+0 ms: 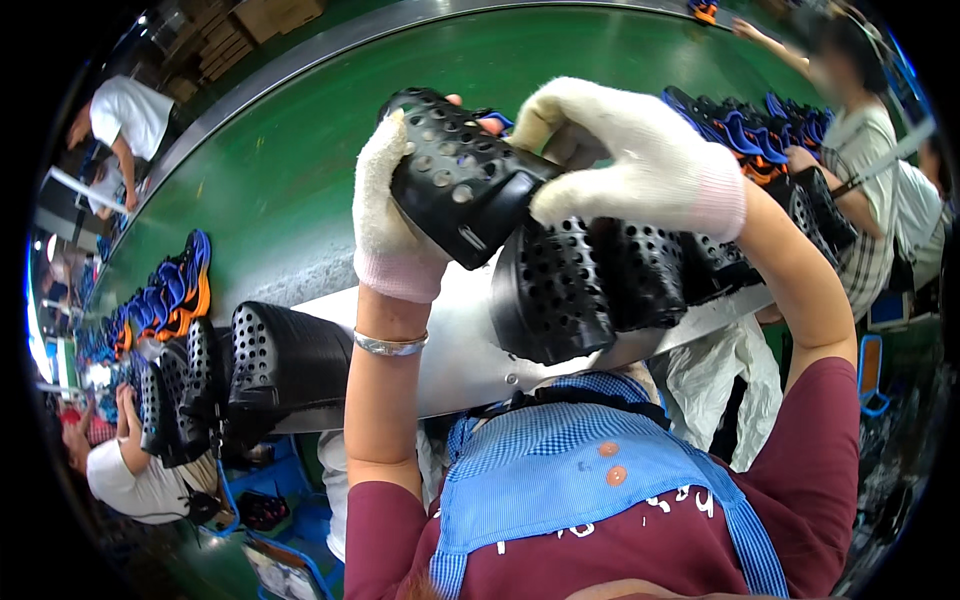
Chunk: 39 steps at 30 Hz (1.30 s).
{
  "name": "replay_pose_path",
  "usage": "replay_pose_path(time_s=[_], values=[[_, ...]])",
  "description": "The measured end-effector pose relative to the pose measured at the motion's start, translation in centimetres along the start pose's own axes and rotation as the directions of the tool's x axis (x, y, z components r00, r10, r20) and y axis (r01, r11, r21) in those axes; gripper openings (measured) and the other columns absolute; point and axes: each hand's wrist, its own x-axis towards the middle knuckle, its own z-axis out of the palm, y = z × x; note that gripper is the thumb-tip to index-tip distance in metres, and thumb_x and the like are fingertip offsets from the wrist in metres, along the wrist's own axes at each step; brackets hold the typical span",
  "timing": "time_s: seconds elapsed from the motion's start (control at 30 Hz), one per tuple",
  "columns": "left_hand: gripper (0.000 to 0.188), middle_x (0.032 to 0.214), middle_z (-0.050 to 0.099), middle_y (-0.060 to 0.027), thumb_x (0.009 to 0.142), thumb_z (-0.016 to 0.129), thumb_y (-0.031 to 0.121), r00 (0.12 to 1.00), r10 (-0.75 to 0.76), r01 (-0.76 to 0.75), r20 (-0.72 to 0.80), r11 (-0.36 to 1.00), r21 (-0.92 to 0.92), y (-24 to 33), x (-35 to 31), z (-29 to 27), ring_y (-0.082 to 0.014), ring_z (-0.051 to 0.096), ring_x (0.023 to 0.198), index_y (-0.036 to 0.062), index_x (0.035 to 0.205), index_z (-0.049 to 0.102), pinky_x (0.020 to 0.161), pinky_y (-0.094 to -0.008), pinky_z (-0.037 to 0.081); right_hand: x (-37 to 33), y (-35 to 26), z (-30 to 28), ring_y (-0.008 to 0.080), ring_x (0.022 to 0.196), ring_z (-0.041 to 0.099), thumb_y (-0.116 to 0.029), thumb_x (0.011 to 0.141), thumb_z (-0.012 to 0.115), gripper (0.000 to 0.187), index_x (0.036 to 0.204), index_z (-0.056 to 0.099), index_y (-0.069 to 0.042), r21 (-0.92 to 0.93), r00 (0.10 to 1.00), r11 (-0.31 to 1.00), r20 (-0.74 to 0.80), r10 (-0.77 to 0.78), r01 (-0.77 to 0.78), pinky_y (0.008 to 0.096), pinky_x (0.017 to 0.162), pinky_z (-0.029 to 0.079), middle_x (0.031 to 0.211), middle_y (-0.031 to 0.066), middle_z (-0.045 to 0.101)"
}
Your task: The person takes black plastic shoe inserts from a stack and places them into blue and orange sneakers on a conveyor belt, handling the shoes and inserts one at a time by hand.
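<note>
In front of me, above the work surface, is a black plastic shell [455,175] with rows of round holes, held tilted. My left hand [385,215], in a white knit glove, is closed around its left side, with the thumb on the near face and bare fingertips showing behind the far edge. My right hand [640,165], also gloved in white, is closed at the shell's right end, its thumb against the edge and its other fingers curled. A bit of blue shows behind the shell; what it belongs to is hidden. Just below hangs a similar black perforated holder [555,290].
More perforated holders [290,355] line the near edge of the green belt [290,210]. Blue and orange shoes [180,285] stand on the left, and other shoes [740,130] at the right. Co-workers [865,160] sit on both sides; another person [130,120] is across the belt.
</note>
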Motion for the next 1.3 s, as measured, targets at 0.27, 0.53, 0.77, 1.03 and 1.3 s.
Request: replay_pose_path(time_s=[0.27,0.53,0.77,1.03,1.3], values=[[0.035,0.097,0.060,-0.0062,0.096,0.057,0.040,0.875,0.292,-0.253,-0.386,0.956,0.150,-1.0,-0.4,-7.3,-0.0186,0.062,0.089,0.0093,0.111,0.053,0.079,-0.0341,0.054,7.4,1.0,6.2,0.0232,0.076,0.069,-0.054,0.078,0.064,0.059,0.094,0.066,0.002,-0.124,0.850,0.945,0.411,0.328,-0.304,0.0326,0.071,0.054,0.076,0.0141,0.069],[0.036,0.095,0.062,-0.0041,0.095,0.062,0.042,0.835,0.175,-0.207,-0.522,0.978,-0.004,-4.0,1.2,-12.5,-0.0172,0.063,0.088,0.0080,0.106,0.056,0.081,-0.0339,0.054,10.1,4.0,9.3,0.0320,0.078,0.068,-0.049,0.081,0.059,0.056,0.089,0.064,0.006,-0.216,0.834,0.932,0.421,0.358,-0.291,0.0377,0.074,0.054,0.082,0.0222,0.068],[0.054,0.123,0.059,-0.0164,0.090,0.066,0.039,0.900,0.256,0.162,-0.354,0.556,0.815,-7.1,1.9,-18.1,-0.0244,0.063,0.102,-0.0028,0.124,0.057,0.083,-0.0354,0.054,14.0,7.9,8.4,0.0383,0.079,0.068,-0.041,0.083,0.053,0.048,0.080,0.069,0.004,-0.619,0.844,0.781,0.372,0.387,-0.085,0.0435,0.077,0.054,0.077,0.0256,0.067],[0.035,0.117,0.059,-0.0107,0.085,0.067,0.028,0.966,0.232,0.144,-0.117,-0.100,0.985,-8.4,4.2,-19.4,-0.0335,0.060,0.103,0.0076,0.113,0.062,0.086,-0.0425,0.052,20.5,9.6,11.6,0.0346,0.086,0.070,-0.032,0.079,0.057,0.039,0.095,0.074,-0.002,-0.788,0.739,0.616,0.429,0.520,0.025,0.0409,0.078,0.056,0.093,0.0212,0.071],[0.034,0.117,0.062,-0.0125,0.090,0.064,0.030,0.965,0.084,0.259,-0.249,-0.146,0.955,-7.5,5.1,-19.6,-0.0324,0.062,0.106,0.0069,0.115,0.062,0.086,-0.0444,0.052,21.0,12.4,17.9,0.0310,0.094,0.071,-0.014,0.080,0.068,0.023,0.100,0.075,-0.006,-0.821,0.791,0.558,0.421,0.444,0.123,0.0376,0.081,0.056,0.102,0.0162,0.073]])
